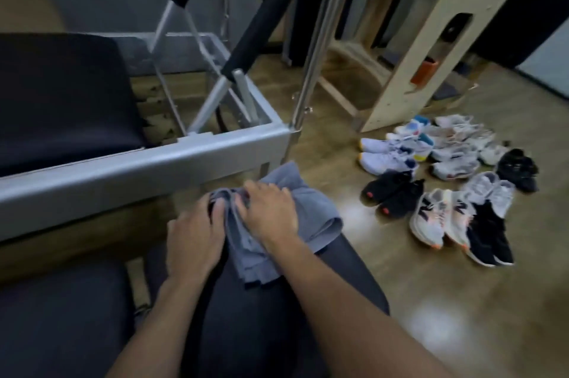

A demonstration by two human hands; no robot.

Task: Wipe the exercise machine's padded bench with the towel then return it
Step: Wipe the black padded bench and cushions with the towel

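Both hands are on a gray towel (pixel 277 223) that lies bunched on the person's dark-clad knee (pixel 277 300). The left hand (pixel 195 236) pinches a fold of the towel, with its fingers (pixel 215 208) curled shut around the cloth. The right hand (pixel 271 211) presses on top, fingers bent and gripping the towel too. Past the fingers runs the gray metal frame (pixel 138 168) of the exercise machine, and its dark padded bench (pixel 61 94) sits beyond that. Right of the fingers, many sneakers (pixel 446 180) lie on the wooden floor (pixel 431 300).
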